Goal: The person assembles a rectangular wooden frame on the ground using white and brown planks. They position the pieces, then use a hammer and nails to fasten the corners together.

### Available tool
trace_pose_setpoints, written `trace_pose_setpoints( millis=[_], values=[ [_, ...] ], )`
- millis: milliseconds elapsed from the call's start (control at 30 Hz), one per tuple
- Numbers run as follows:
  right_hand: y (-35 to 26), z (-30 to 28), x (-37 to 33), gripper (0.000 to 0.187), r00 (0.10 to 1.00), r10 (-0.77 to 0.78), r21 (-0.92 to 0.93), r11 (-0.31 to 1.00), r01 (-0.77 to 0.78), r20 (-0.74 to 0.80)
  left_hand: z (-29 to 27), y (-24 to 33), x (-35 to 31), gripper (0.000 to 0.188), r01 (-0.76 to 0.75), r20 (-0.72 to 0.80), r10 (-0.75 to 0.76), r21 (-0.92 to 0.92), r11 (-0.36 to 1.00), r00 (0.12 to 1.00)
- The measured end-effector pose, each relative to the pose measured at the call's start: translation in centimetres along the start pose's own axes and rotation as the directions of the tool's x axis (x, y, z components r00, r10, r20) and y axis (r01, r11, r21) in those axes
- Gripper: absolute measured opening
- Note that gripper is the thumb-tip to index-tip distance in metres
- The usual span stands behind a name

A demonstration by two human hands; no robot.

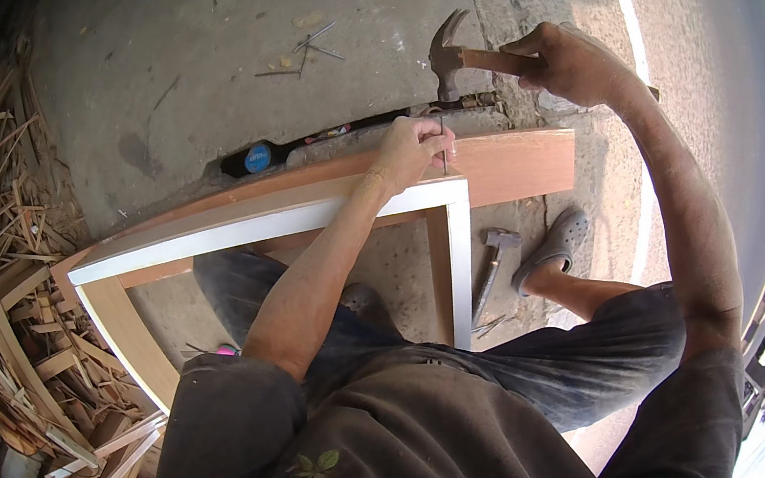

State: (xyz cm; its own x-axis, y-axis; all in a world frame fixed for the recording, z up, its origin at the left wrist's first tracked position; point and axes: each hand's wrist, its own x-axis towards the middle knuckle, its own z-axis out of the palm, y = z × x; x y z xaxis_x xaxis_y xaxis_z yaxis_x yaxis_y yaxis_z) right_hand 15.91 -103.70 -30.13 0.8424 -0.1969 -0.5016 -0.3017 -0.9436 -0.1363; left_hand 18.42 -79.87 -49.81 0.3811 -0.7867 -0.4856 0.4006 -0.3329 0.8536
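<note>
My right hand (574, 67) is wrapped round the wooden handle of a claw hammer (447, 59), its head raised just above and to the right of my left hand. Between the pinched fingers of my left hand (409, 151) a nail (444, 146) stands upright at the right far corner of a wooden frame (272, 226). White edging runs along the frame, and bare wood shows on its inner sides. A reddish-brown board (520, 164) lies along the frame's far side and juts out to the right.
Several loose nails (310, 49) lie on the concrete ahead. A second hammer (495, 262) rests on the ground by my right shoe (557, 247). Scrap wood (7, 211) is heaped at the left. A blue round lid (258, 158) sits in a gap in the concrete. A road (726, 89) runs along the right.
</note>
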Motion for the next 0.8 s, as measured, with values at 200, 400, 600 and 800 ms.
trace_pose_setpoints(
  millis=[200, 400, 600, 800],
  values=[
    [0.2, 0.8, 0.3, 0.052, 0.985, -0.047, -0.045, 0.997, 0.055, 0.166, -0.1, -0.1, 0.0, 0.018, 0.001, 0.015, -0.001, -0.036, 0.999, 1.000],
    [0.4, 1.1, -0.1, 0.053, 0.995, 0.086, 0.130, 0.987, -0.093, 0.057, 0.0, -0.1, -0.1, 0.017, 0.011, 0.008, -0.011, -0.018, 1.000, 1.000],
    [-0.3, 1.2, -0.1, 0.054, 0.996, 0.079, 0.119, 0.989, -0.083, 0.030, -0.1, -0.9, 0.2, 0.018, 0.004, 0.028, -0.003, -0.051, 0.999, 1.000],
    [2.0, 5.7, -1.5, 0.040, 0.997, 0.012, 0.188, 0.982, -0.025, 0.071, -0.7, 0.2, -0.8, 0.029, -0.028, 0.065, 0.019, 0.140, 0.990, 0.998]
  ],
)
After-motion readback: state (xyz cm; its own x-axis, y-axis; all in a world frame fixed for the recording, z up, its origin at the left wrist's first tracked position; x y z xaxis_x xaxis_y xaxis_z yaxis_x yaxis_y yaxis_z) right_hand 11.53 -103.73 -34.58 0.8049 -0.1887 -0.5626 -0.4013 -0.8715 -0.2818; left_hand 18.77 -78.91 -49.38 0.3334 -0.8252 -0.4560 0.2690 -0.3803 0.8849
